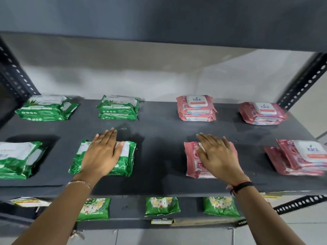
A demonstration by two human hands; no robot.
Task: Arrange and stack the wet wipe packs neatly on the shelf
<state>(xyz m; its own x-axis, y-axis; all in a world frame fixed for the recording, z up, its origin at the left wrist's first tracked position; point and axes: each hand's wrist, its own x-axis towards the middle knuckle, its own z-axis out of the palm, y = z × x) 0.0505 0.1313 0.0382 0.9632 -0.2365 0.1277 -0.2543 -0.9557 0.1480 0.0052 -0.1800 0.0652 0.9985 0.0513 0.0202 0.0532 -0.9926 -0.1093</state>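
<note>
Wet wipe packs lie in two rows on a dark grey shelf (159, 142). My left hand (101, 152) rests flat, fingers spread, on top of a green pack stack (127, 156) in the front row. My right hand (218, 156) lies flat on a pink pack stack (190, 160) to its right. Neither hand grips anything. Further stacks: a green stack at front left (17, 160), green stacks at back left (46, 108) and back centre (118, 107), pink stacks at back (196, 108), back right (262, 113) and front right (300, 158).
Perforated black uprights stand at the left (16, 75) and right (304, 82) ends of the shelf. An upper shelf board (159, 23) hangs overhead. On the lower shelf stand green flowered bags (161, 206) and a yellow label (161, 221) on its edge.
</note>
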